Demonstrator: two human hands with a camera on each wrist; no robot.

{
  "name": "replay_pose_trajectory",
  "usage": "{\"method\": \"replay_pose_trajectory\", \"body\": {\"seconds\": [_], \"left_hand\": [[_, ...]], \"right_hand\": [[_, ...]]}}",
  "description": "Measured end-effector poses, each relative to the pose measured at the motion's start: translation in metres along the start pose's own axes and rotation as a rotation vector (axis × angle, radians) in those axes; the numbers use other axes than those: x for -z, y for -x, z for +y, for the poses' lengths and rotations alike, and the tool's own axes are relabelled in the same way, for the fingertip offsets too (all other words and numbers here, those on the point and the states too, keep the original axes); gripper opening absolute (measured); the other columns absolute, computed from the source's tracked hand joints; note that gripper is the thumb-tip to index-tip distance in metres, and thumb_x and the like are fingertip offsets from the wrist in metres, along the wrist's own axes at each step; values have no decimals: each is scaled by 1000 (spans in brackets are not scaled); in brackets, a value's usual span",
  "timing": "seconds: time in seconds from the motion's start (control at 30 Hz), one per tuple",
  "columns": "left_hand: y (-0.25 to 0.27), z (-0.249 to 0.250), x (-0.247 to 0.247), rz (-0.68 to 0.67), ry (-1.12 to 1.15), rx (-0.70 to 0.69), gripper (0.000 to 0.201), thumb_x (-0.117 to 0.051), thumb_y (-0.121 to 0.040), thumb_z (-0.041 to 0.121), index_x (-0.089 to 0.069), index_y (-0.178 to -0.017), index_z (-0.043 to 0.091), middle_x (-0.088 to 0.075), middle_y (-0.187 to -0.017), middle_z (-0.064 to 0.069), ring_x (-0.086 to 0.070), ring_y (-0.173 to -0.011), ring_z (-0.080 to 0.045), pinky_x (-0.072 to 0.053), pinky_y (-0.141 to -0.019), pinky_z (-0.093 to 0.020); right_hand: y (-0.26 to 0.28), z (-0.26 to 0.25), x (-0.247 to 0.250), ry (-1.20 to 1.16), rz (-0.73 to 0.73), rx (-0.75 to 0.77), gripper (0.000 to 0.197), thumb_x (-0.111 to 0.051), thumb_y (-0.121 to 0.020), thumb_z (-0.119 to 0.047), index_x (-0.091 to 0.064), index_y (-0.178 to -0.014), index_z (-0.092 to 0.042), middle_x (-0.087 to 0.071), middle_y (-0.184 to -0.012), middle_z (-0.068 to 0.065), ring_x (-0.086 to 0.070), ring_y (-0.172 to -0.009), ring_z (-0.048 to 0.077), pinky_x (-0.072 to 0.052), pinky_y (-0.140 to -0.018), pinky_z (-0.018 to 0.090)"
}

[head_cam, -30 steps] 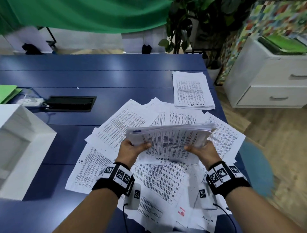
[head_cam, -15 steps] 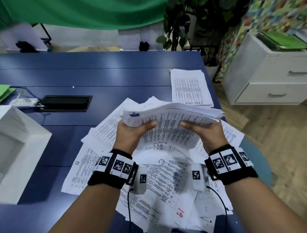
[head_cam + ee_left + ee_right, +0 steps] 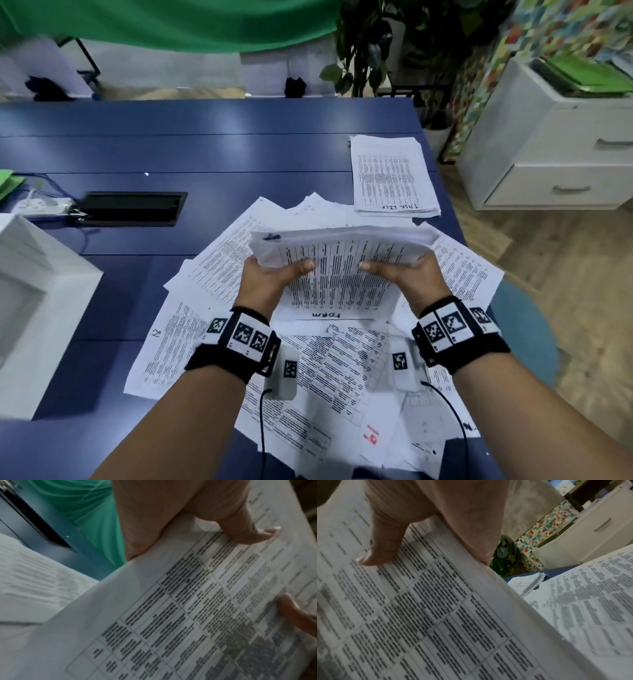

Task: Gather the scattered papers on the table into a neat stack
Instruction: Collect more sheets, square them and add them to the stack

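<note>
White printed sheets make up the bundle of papers (image 3: 342, 260), lifted clear of the blue table (image 3: 171, 150) and held between both hands. Its long axis runs left to right across the person's front, and the printed face tips back toward them, with the word "FORM" at the near lower edge reading upside down. The left hand (image 3: 270, 277) grips the left end — thumb (image 3: 247, 534) pressed flat on the printed face, the other fingers hidden behind the sheets. The right hand (image 3: 407, 277) clamps the right end the same way, its thumb (image 3: 380, 551) lying on the table of text.

Below the bundle, loose papers (image 3: 329, 377) lie fanned and overlapping at many angles on the near right part of the table, some hanging past its near edge. Farther off, near the right edge, a tidy stack (image 3: 390, 174) rests flat, its long axis running away from the person — apart from the loose sheets. A white box (image 3: 41, 301) stands at the left, a black cable hatch (image 3: 130, 209) is set in the tabletop beyond it, and a white drawer cabinet (image 3: 555, 161) stands on the floor to the right.
</note>
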State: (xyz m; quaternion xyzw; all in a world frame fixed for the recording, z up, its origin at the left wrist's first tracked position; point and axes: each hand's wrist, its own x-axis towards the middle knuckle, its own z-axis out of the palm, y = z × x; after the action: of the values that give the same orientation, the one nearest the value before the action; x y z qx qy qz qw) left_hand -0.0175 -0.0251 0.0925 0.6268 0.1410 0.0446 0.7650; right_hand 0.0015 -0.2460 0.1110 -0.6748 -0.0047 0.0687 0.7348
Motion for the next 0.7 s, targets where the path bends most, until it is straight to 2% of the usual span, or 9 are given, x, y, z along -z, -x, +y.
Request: {"method": "replay_pose_trajectory", "body": {"seconds": [0.1, 0.17, 0.23, 0.33, 0.43, 0.57, 0.6, 0.63, 0.7], "left_hand": [[-5, 11, 4, -83, 17, -87, 40, -91, -40, 11, -77, -77, 15, -76, -80, 1, -72, -77, -13, -57, -73, -26], [-7, 9, 6, -133, -9, -109, 33, -87, -42, 4, -77, -68, 22, -74, -71, 4, -70, -70, -9, -55, -66, -20], [-10, -9, 13, -111, -2, -52, 36, -84, -45, -3, -75, -75, 15, -74, -72, 2, -69, -72, -13, -55, -65, -21], [-10, -34, 9, -12, -77, 45, 30, -79, -63, -1, -69, -91, 1, -74, -77, 1, -68, -73, -11, -52, -70, -24], [-11, -39, -6, 8, -94, 26, 16, -77, -73, 9, -68, -85, 13, -74, -71, 11, -68, -69, -1, -51, -66, -15], [-18, -27, -21, 30, -12, -44, 33, -86, -61, 16, -68, -89, 14, -75, -81, 5, -71, -79, -10, -55, -71, -20], [-20, -25, -23, 33, 12, -53, 35, -85, -60, 15, -68, -90, 14, -76, -84, 4, -71, -82, -12, -56, -73, -22], [-21, -26, -24, 33, 23, -51, 38, -87, -59, 14, -69, -92, 12, -76, -88, 1, -72, -85, -14, -57, -77, -25], [-23, -35, -24, 30, -33, 0, 41, -86, -61, 16, -69, -98, 10, -75, -96, -4, -71, -92, -19, -57, -84, -33]], "right_hand": [[-7, -8, 9, -53, 35, 58, 26, -82, -51, 0, -77, -76, -8, -76, -84, 7, -74, -83, 22, -58, -79, 34], [-9, -4, 18, -60, 57, 55, 26, -80, -51, 0, -78, -73, -14, -76, -77, 1, -73, -75, 16, -58, -72, 28], [-9, 16, 27, -6, 66, 4, 27, -81, -51, -2, -77, -76, -13, -76, -77, -1, -73, -73, 13, -58, -71, 28], [-3, 39, 26, 84, 65, -127, 39, -84, -56, -6, -73, -93, -9, -76, -87, 1, -73, -86, 18, -57, -85, 35], [-5, 43, 19, 90, 32, -156, 54, -87, -56, -13, -68, -106, -11, -75, -101, 0, -69, -100, 18, -53, -93, 40], [-17, 40, 15, 83, 193, -193, 91, -96, -40, -40, -57, -119, -18, -67, -120, 0, -63, -112, 21, -47, -99, 48], [-19, 39, 17, 81, 202, -179, 89, -96, -41, -40, -58, -118, -18, -67, -119, 1, -63, -111, 21, -47, -99, 49], [-18, 37, 18, 77, 202, -157, 76, -96, -45, -33, -62, -111, -16, -69, -114, 2, -66, -107, 20, -49, -97, 48], [-14, 36, 21, 73, 176, -147, 42, -90, -58, -15, -66, -91, -8, -74, -91, 5, -71, -88, 17, -55, -87, 43]]}}
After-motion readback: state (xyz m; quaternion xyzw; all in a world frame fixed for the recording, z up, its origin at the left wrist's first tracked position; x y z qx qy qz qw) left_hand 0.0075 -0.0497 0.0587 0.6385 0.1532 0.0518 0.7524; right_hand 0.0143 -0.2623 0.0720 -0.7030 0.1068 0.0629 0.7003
